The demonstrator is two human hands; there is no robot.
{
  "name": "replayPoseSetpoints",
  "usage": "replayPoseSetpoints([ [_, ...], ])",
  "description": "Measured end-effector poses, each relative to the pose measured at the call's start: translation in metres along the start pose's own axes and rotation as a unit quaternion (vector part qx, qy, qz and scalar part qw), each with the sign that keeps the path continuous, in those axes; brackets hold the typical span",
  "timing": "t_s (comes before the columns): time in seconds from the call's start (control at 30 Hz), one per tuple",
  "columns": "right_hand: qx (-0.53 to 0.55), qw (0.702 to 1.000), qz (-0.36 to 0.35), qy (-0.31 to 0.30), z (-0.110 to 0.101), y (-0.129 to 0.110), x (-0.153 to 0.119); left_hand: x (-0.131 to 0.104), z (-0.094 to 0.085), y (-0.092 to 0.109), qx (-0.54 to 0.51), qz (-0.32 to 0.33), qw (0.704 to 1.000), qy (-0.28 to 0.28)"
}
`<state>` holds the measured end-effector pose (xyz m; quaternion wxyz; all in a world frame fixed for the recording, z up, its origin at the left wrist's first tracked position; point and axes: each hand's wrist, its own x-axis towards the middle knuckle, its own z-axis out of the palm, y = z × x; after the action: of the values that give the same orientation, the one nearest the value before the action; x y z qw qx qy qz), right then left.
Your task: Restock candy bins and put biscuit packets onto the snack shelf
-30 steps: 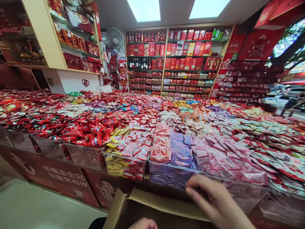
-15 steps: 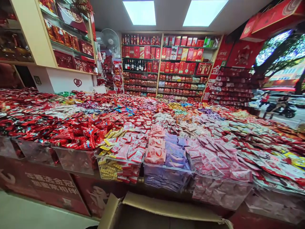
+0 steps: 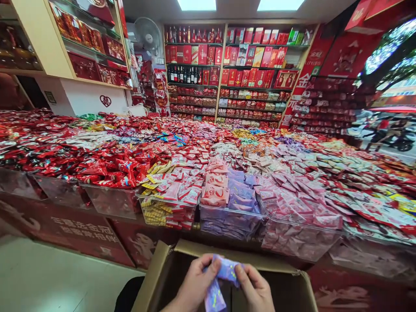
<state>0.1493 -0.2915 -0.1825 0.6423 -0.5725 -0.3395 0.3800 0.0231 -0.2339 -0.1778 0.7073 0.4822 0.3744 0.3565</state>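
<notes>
Over an open cardboard box (image 3: 286,268), both hands come together on small purple packets. My left hand (image 3: 196,281) pinches one purple packet (image 3: 225,270) at its left end. The fingers of my right hand (image 3: 255,288) grip that packet's right end. A second purple packet (image 3: 214,298) hangs below my left hand; whether the two are joined I cannot tell. Just beyond the box stands a clear bin (image 3: 232,212) with similar purple packets (image 3: 240,195) and pink packets (image 3: 215,186) side by side.
Clear bins of red packets (image 3: 110,173), yellow and red packets (image 3: 175,186) and pale pink packets (image 3: 295,199) line the counter's front. Shelves of bottles and boxes (image 3: 195,54) stand at the back. Left of the box is bare floor (image 3: 74,268).
Both hands have come into view over the box with the purple packets. The view has tilted down a little, so more of the box shows.
</notes>
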Motion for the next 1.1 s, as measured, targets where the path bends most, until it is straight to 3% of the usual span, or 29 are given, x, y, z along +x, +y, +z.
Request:
replayPoseSetpoints([
  [0.07, -0.003, 1.0, -0.009, -0.019, -0.003, -0.022, 0.004, -0.007, 0.009, 0.024, 0.006, -0.013, 0.999, -0.033],
  [0.13, 0.003, 1.0, -0.022, -0.019, -0.005, -0.038, 0.008, -0.011, 0.016, 0.042, -0.004, -0.014, 1.0, -0.028],
  [0.3, 0.087, 0.996, -0.024, -0.014, -0.001, -0.044, 0.011, -0.01, 0.024, 0.059, -0.039, -0.027, 0.999, -0.014],
  [0.43, 0.105, 0.994, -0.027, -0.023, 0.005, -0.044, 0.011, -0.01, 0.028, 0.057, -0.053, -0.032, 0.998, -0.005],
  [0.6, 0.07, 0.997, -0.018, -0.016, 0.006, -0.04, 0.007, -0.011, 0.023, 0.045, 0.01, 0.019, 1.0, -0.018],
  [0.7, 0.048, 0.998, -0.017, -0.033, 0.005, -0.029, 0.003, -0.012, 0.015, 0.037, 0.032, -0.011, 0.999, -0.017],
  [0.77, 0.047, 0.997, -0.012, -0.067, 0.004, -0.02, 0.001, -0.013, 0.01, 0.034, 0.035, -0.021, 0.999, -0.017],
  [0.9, 0.077, 0.986, 0.026, -0.149, -0.001, -0.009, -0.003, -0.016, 0.001, 0.028, 0.079, 0.031, 0.995, -0.045],
  [1.0, 0.059, 0.984, 0.033, -0.166, -0.008, -0.017, -0.003, -0.016, -0.002, 0.027, 0.107, 0.032, 0.991, -0.075],
  [1.1, 0.004, 0.985, -0.004, -0.173, -0.013, -0.037, 0.001, -0.014, 0.003, 0.03, 0.084, 0.026, 0.995, -0.057],
])
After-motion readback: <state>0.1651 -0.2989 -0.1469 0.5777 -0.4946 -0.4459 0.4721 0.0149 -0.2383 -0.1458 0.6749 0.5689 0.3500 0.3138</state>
